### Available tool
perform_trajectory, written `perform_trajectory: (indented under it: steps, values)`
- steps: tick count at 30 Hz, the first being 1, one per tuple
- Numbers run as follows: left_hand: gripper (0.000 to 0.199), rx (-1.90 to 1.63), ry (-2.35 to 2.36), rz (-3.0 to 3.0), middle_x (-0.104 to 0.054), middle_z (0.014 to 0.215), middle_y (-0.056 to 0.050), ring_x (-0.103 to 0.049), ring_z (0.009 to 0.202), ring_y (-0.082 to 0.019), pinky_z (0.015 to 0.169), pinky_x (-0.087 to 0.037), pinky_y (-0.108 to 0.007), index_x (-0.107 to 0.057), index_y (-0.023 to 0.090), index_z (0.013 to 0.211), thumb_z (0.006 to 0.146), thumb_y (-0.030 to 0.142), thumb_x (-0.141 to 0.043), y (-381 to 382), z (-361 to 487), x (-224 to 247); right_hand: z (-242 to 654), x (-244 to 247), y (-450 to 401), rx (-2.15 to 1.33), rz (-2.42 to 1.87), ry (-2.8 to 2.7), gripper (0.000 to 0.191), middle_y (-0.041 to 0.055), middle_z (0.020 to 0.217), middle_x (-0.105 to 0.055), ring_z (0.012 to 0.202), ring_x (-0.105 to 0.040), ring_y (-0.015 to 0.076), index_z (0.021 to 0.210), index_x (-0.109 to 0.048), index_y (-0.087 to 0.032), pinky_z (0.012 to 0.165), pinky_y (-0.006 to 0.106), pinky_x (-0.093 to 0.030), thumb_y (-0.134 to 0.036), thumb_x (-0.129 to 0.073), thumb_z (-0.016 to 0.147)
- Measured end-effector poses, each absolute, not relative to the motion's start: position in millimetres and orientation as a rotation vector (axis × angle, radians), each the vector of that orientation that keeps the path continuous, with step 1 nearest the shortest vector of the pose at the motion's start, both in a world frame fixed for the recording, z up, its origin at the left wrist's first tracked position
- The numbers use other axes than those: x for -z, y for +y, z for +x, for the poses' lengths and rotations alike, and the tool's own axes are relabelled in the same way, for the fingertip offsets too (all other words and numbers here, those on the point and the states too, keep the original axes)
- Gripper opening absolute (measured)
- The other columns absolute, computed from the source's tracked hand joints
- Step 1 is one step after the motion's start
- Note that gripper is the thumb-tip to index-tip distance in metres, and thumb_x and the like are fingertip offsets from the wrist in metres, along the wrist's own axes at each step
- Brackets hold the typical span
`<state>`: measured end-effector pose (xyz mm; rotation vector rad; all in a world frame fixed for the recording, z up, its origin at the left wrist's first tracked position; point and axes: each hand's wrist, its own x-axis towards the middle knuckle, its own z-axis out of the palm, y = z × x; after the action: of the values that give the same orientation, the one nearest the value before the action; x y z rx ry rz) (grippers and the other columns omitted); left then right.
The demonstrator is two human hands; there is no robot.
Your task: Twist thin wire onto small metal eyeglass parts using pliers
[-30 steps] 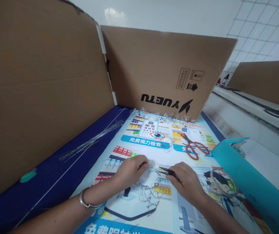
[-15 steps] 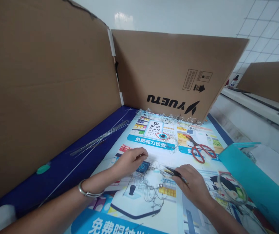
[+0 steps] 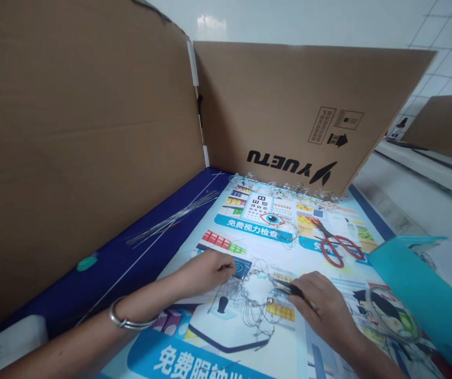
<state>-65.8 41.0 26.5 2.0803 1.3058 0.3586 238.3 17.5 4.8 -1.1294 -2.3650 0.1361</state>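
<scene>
A loop of thin wire strung with small beads lies tangled on a printed paper poster, with loose strands trailing below it. My left hand rests at the loop's left side, its curled fingertips pinched on the wire. My right hand sits to the right of the loop and grips small black pliers, whose tips reach the wire. Red-handled scissors lie on the poster beyond my right hand, not touched.
Cardboard panels stand along the left and far sides. Several straight wires lie on a dark blue cloth. Wire scraps line the panel's base. A teal folder and a wire hoop sit at right.
The view has swung, shifting the scene rightward in the picture. My left hand has drawn left from the wire loop, uncovering a blue printed square. The pliers stay in my right hand.
</scene>
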Motion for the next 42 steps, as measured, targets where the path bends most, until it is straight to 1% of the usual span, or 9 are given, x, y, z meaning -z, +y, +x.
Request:
perform_trajectory:
  steps: [7,16,25,29,36,39,42]
  values:
    - [0.025,-0.37,1.417,2.008,-0.057,0.059,0.0,-0.048,0.056,-0.012,0.05,-0.026,-0.021,-0.06,0.015,0.066,0.079,0.03,-0.044,40,-60,-21,235,-9,11,-0.093,-1.103,-2.486,0.019,0.0057,0.087,-0.058,0.082,-0.049,0.019,0.098,-0.056,-0.021,0.073,0.035,-0.039,-0.032,-0.054,0.082]
    - [0.019,-0.485,1.399,1.977,-0.058,0.06,0.001,-0.051,0.056,-0.013,0.049,-0.029,-0.021,-0.06,0.018,0.07,0.077,0.031,-0.048,36,-53,-21,229,-13,12,-0.009,-1.105,-2.526,0.022,0.0058,0.082,-0.059,0.078,-0.051,0.018,0.094,-0.06,-0.021,0.07,0.032,-0.039,-0.038,-0.051,0.084]
    - [0.019,-0.525,1.406,1.89,-0.058,0.062,0.002,-0.052,0.057,-0.013,0.049,-0.032,-0.02,-0.057,0.017,0.071,0.077,0.033,-0.049,36,-49,-18,224,-18,10,0.003,-1.121,-2.567,0.022,0.005,0.081,-0.058,0.079,-0.05,0.0183,0.093,-0.06,-0.021,0.069,0.033,-0.037,-0.038,-0.05,0.084]
    - [0.018,-0.525,1.441,1.865,-0.059,0.064,0.001,-0.054,0.058,-0.014,0.048,-0.032,-0.02,-0.057,0.017,0.073,0.075,0.035,-0.053,34,-45,-17,223,-18,10,0.005,-1.106,-2.575,0.021,0.005,0.08,-0.058,0.078,-0.05,0.0182,0.092,-0.06,-0.021,0.07,0.033,-0.037,-0.038,-0.05,0.084]
    - [0.011,-0.546,1.535,1.91,-0.059,0.064,0.001,-0.053,0.058,-0.014,0.048,-0.031,-0.021,-0.053,0.018,0.073,0.072,0.029,-0.055,30,-37,-15,222,-22,9,-0.011,-1.092,-2.561,0.021,0.0046,0.079,-0.058,0.077,-0.05,0.0177,0.092,-0.06,-0.021,0.069,0.033,-0.037,-0.038,-0.051,0.084]
    - [0.01,-0.577,1.525,1.91,-0.058,0.064,0.001,-0.053,0.058,-0.014,0.048,-0.03,-0.021,-0.052,0.018,0.073,0.073,0.028,-0.054,29,-34,-16,222,-23,9,-0.002,-1.082,-2.551,0.021,0.0045,0.078,-0.058,0.076,-0.05,0.0175,0.091,-0.06,-0.021,0.07,0.033,-0.038,-0.039,-0.05,0.084]
    - [0.008,-0.618,1.47,1.911,-0.056,0.062,0.002,-0.051,0.057,-0.013,0.049,-0.031,-0.021,-0.051,0.018,0.074,0.074,0.026,-0.053,27,-31,-18,222,-22,10,0.013,-1.06,-2.545,0.021,0.0049,0.077,-0.058,0.076,-0.05,0.0173,0.091,-0.061,-0.021,0.068,0.032,-0.038,-0.039,-0.05,0.084]
